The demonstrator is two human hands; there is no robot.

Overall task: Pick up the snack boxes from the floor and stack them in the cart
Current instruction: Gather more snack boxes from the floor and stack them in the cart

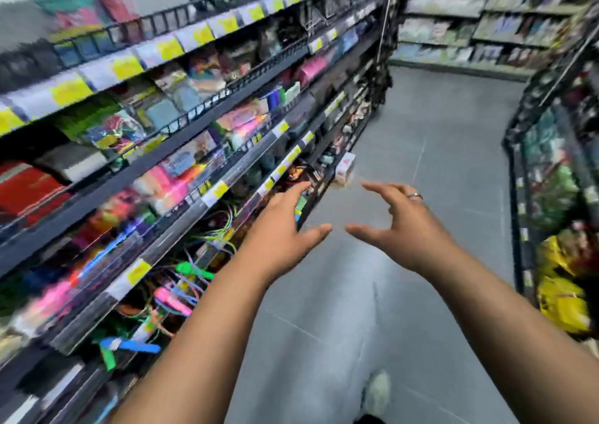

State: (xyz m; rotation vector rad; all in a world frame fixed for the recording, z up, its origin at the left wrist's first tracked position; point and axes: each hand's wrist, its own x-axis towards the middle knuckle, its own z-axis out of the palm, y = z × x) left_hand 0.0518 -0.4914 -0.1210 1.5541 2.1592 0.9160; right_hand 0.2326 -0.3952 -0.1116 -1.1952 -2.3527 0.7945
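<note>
Aisle, between pickups. Left hand (278,229) and right hand (402,225) are both out ahead, fingers spread and loosely bent, holding nothing. The thumbs are near each other but apart.

Step, as I read it: moving toward the next box. No cart in view.

Only candidate is a small pale box (345,169) with pink print, just beyond the left fingertips by the low shelf (194,151). It is too blurred to tell whether it sits on the shelf or hangs clear of it. No boxes show on the floor (421,164).

Next move likely calls for both palms closing on the box's flat sides. It looks like thin card: light, easily dented.

Floor: smooth grey tile, matte. Shelf: dark metal with wire rails and glossy yellow tags. Pale shoe (377,391) at bottom edge.
</note>
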